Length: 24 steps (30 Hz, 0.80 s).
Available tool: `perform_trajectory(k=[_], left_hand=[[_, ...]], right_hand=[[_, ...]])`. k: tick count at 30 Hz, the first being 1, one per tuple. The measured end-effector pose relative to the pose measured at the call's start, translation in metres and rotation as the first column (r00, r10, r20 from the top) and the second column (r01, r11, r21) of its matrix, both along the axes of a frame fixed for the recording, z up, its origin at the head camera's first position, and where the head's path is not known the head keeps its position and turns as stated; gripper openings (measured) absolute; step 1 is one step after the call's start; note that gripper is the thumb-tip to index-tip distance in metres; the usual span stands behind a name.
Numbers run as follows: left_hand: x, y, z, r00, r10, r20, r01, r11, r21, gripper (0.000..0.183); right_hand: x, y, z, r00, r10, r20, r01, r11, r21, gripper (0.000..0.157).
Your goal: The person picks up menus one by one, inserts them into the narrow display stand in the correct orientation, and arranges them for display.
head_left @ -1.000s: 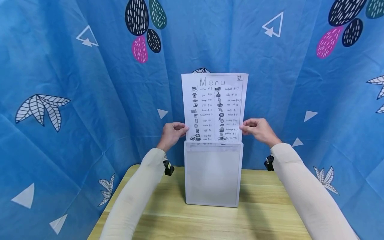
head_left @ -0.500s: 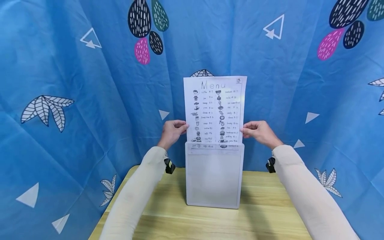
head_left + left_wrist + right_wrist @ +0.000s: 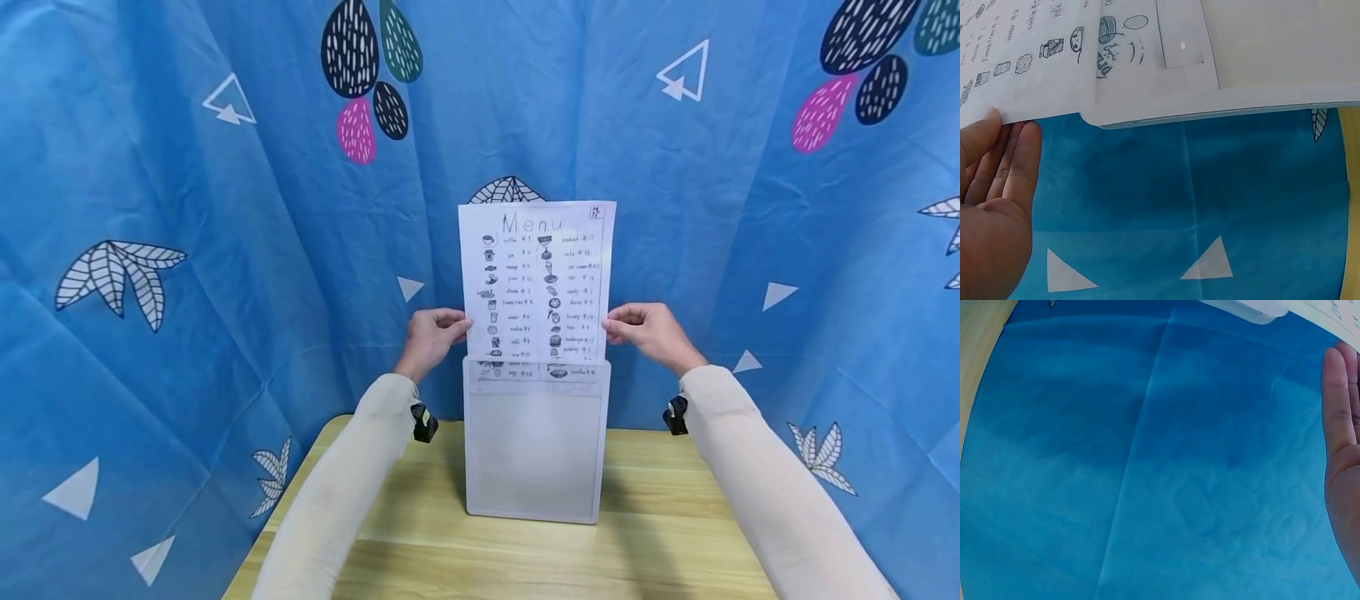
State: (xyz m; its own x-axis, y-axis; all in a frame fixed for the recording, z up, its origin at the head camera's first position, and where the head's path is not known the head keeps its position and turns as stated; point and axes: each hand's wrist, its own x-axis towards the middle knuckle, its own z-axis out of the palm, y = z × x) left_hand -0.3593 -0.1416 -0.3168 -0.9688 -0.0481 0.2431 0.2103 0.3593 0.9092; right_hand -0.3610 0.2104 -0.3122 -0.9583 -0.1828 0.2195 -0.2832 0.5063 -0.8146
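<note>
A white paper sheet [image 3: 537, 283] headed "Menu", with small drawings and prices, stands upright in the head view. Its lower end sits inside a clear-fronted, white-rimmed sign holder [image 3: 534, 458] standing on the table. My left hand [image 3: 431, 340] pinches the sheet's left edge between thumb and fingers, a little above the holder's top. On the opposite edge, my right hand [image 3: 649, 332] pinches the sheet at about the same height. In the left wrist view, the thumb lies on the printed face of the menu sheet [image 3: 1029, 69], and its bottom rows show through the holder [image 3: 1272, 50].
The holder stands on a light wooden table [image 3: 405, 533]. Close behind rises a blue patterned curtain [image 3: 645, 167], which also hangs along both sides. A small black device [image 3: 423, 422] is on the left wrist, another [image 3: 675, 415] on the right.
The menu sheet has slid down further into the holder, so more of its bottom rows show behind the clear front. Both hands still pinch its edges; the holder stays on the table.
</note>
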Motion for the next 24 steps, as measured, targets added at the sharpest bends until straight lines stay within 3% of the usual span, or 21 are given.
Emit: perform_trajectory(k=[24], left_hand=[[-0.001,-0.001,-0.015,1.0,-0.009,-0.01,0.009,1.0,-0.011,0.02]], right_hand=[[0.0,0.002,-0.013,1.0,0.028,0.005,-0.028,0.999,-0.023,0.031]])
